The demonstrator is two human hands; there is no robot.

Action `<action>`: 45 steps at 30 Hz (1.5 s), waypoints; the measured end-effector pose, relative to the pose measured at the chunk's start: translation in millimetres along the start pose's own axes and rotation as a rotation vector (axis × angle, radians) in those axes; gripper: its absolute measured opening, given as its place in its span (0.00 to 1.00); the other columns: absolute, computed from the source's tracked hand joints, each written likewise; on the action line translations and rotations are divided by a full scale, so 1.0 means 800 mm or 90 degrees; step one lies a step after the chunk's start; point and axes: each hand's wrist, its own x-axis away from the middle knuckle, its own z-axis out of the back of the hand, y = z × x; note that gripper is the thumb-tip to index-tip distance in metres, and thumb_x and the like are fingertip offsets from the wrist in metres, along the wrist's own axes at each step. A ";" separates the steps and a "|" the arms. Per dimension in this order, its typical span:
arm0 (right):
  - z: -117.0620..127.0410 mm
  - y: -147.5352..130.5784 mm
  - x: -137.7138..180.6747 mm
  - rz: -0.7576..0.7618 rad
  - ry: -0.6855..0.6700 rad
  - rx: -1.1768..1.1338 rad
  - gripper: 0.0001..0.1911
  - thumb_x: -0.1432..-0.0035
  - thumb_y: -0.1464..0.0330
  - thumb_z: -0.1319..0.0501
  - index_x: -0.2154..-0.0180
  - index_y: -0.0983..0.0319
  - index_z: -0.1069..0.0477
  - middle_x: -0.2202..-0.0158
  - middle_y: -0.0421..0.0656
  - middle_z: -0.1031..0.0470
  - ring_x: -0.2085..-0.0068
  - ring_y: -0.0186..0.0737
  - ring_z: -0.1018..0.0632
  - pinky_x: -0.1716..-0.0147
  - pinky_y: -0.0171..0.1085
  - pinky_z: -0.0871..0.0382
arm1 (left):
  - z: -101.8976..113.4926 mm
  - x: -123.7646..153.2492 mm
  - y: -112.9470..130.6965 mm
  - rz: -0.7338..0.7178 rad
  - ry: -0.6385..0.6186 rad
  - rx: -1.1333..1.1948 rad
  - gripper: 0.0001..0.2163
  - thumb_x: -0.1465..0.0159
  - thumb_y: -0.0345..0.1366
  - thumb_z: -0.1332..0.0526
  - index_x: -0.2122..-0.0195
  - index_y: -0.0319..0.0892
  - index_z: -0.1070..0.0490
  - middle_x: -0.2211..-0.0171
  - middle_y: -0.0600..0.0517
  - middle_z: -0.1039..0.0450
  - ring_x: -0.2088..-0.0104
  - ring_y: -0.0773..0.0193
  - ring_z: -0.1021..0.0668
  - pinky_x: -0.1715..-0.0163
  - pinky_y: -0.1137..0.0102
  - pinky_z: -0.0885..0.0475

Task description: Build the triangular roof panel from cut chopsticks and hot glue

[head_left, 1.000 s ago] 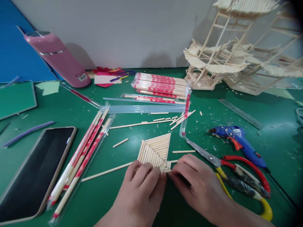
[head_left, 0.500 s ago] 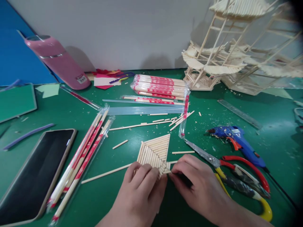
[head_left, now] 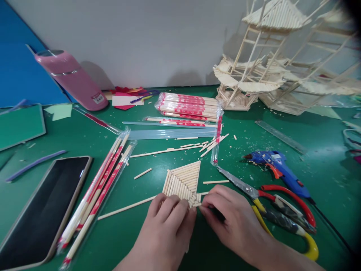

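A panel of short wooden sticks (head_left: 184, 177), laid in slanting rows that meet at a small hub, lies on the green table in front of me. My left hand (head_left: 166, 226) is closed over its near left part, and the fingers cover that edge. At the hub's right side my right hand (head_left: 235, 220) pinches the end of a short piece of stick (head_left: 195, 205). A long thin stick (head_left: 126, 207) runs out leftward from under my left hand. Just beyond my right hand lies a loose stick (head_left: 216, 182).
Scissors (head_left: 239, 182), yellow-handled pliers (head_left: 284, 222) and a blue glue gun (head_left: 276, 163) lie to the right. Wrapped chopsticks (head_left: 97, 199) and a phone (head_left: 47, 210) are on the left. Behind stand a pink bottle (head_left: 73, 81), chopstick packs (head_left: 188, 105) and a stick-built tower model (head_left: 239, 84).
The view has shifted slightly. My right hand and the short stick piece stay at the hub with barely any movement. My left hand keeps its place on the panel.
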 end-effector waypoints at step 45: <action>0.104 0.186 0.082 -0.314 0.292 0.241 0.22 0.43 0.57 0.52 0.53 0.63 0.36 0.62 0.49 0.30 0.71 0.42 0.28 0.74 0.40 0.33 | 0.021 0.006 0.005 -0.020 -0.081 0.020 0.12 0.38 0.29 0.50 0.53 0.41 0.35 0.65 0.46 0.31 0.63 0.57 0.31 0.59 0.55 0.36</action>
